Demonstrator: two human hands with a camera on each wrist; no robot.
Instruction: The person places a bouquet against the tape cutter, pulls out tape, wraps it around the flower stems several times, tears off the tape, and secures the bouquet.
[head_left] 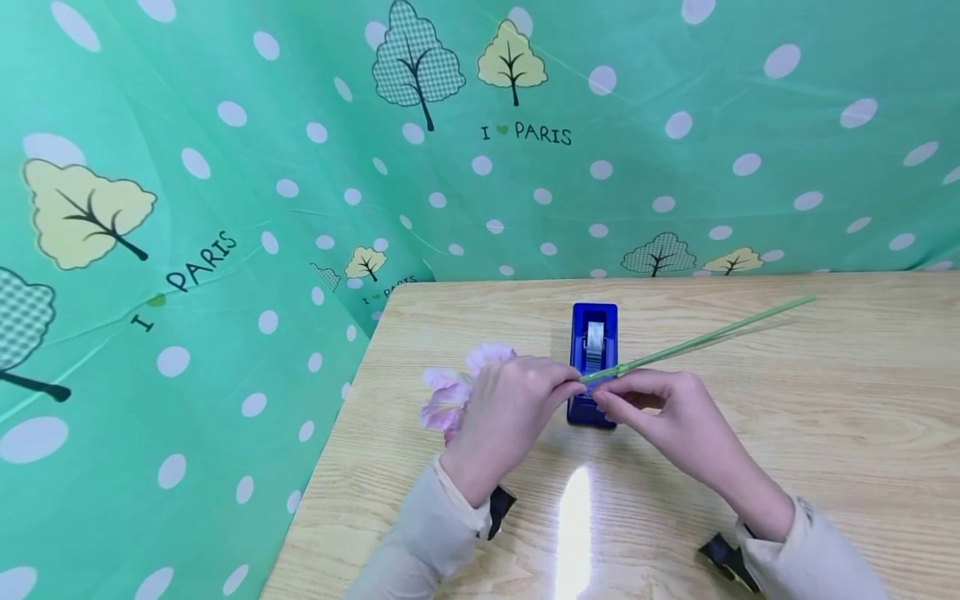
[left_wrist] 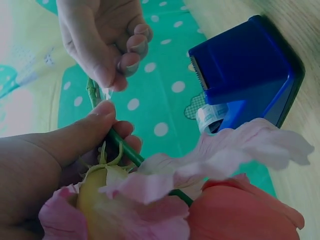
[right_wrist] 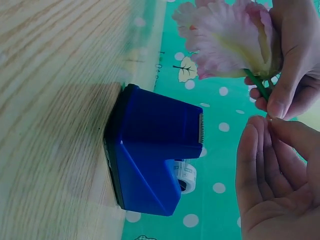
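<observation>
In the head view, my left hand pinches the green stems of artificial flowers between thumb and fingers, just below the blooms. A pale pink flower shows beyond that hand. The left wrist view also shows a coral-red flower beside it. My right hand is close by, thumb and fingertips together at the stems, pinching what looks like a small bit of clear tape. Its far end is hard to make out. Below the hands stands a blue tape dispenser holding a roll of tape.
The wooden table reaches to a green dotted cloth at the back and left. The dispenser's serrated cutter faces up near my hands. Long stems extend rightward above the tabletop.
</observation>
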